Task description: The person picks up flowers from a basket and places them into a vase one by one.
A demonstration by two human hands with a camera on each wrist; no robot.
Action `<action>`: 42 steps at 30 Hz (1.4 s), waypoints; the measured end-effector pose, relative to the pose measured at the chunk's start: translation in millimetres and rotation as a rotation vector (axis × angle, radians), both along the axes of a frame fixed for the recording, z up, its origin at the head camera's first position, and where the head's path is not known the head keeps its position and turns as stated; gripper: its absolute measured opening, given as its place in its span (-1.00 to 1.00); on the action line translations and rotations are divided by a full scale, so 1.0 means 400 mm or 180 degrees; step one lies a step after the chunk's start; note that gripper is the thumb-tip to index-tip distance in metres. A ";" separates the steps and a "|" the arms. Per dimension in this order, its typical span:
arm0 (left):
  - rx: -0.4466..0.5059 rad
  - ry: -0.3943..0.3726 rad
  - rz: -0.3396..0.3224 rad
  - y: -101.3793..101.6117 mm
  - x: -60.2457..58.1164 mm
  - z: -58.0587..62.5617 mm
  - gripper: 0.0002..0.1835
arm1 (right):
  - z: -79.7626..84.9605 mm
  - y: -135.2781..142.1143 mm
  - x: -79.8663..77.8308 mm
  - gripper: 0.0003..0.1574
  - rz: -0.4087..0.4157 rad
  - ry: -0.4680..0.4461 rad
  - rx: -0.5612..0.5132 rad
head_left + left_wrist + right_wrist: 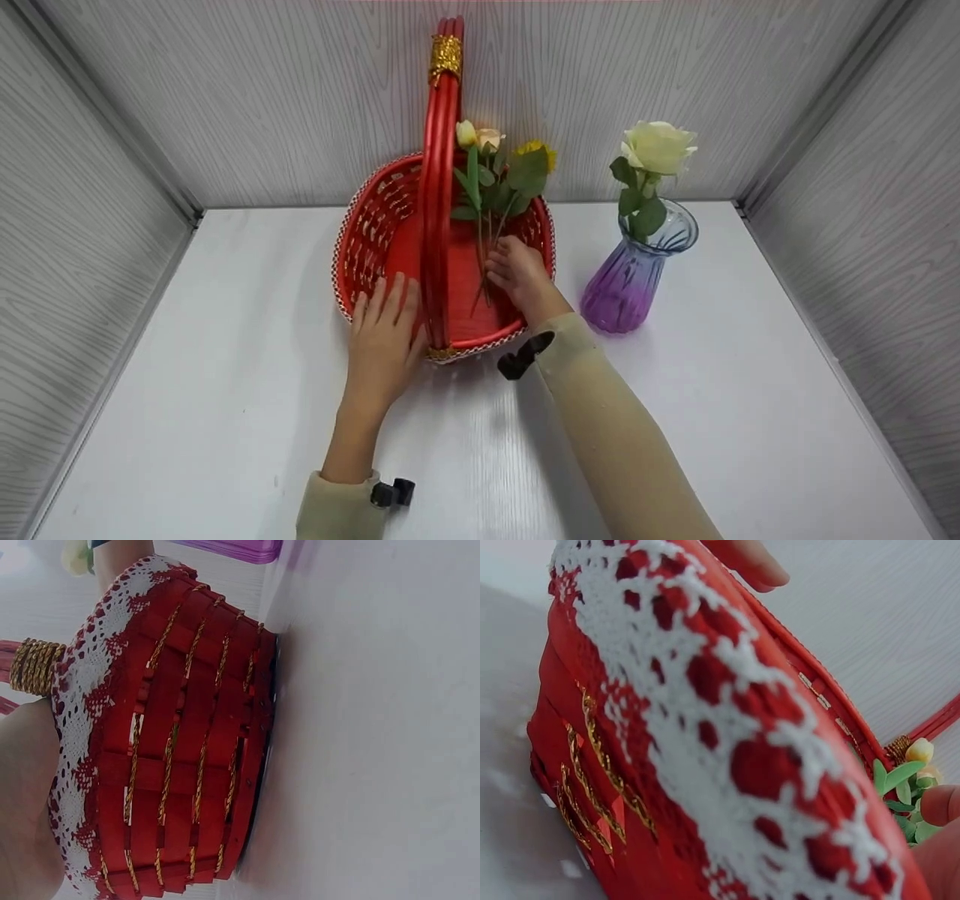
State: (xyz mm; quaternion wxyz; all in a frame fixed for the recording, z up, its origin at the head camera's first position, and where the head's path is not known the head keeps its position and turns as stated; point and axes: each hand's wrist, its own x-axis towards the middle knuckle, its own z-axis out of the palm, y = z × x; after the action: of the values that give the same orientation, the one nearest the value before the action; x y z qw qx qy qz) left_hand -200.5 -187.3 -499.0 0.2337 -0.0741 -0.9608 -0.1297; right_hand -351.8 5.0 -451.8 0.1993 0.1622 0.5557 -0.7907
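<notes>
A red woven basket (367,225) with a tall handle and lace-trimmed rim stands at the back of the table. My left hand (386,337) rests on its front rim left of the handle, fingers straight and reaching inside. Inside the basket's right half, my right hand (519,274) holds thin flower stems with curled fingers. These stems carry a pale tulip (466,133), a peach rose (490,139) and a yellow flower (551,156), which lean toward the back rim. Stem ends show below the fingers. In the right wrist view, the basket wall (780,757) hides most of that hand.
Right of the basket is a blue-to-purple glass vase (622,292) holding a cream rose (660,148). Behind the table (247,390) rises a grey wood-grain panel (300,97), with further panels along both sides. The basket's handle (437,187) arches between my hands.
</notes>
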 end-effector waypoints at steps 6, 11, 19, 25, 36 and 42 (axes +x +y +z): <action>0.0021 -0.0035 -0.0020 0.002 0.002 0.001 -0.30 | -0.005 0.000 0.000 -0.42 -0.0040 -0.0033 0.0053; 0.0013 -0.0031 -0.0019 0.000 0.003 0.003 -0.30 | -0.007 -0.006 -0.002 -0.45 -0.0084 -0.0048 0.0099; 0.0045 0.0074 -0.0043 0.000 0.002 0.006 -0.30 | -0.007 -0.005 -0.005 -0.40 -0.0029 -0.0118 0.0111; 0.0055 0.0145 -0.0032 0.002 0.002 0.002 -0.28 | -0.008 -0.005 -0.012 -0.36 0.0023 -0.0269 -0.0056; -0.0019 -0.0007 0.0005 0.001 0.002 0.003 -0.29 | -0.013 -0.001 -0.017 -0.46 -0.0039 -0.0378 -0.0410; 0.0016 -0.0018 -0.0005 0.001 0.003 0.006 -0.30 | -0.015 -0.008 -0.018 -0.61 -0.0029 -0.0230 -0.0423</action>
State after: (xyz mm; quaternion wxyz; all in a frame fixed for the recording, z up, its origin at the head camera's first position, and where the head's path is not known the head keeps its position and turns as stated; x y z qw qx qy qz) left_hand -199.2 -187.0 -496.5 0.2311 -0.0740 -0.9610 -0.1325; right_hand -358.9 1.7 -457.9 0.2259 0.1795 0.4936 -0.8204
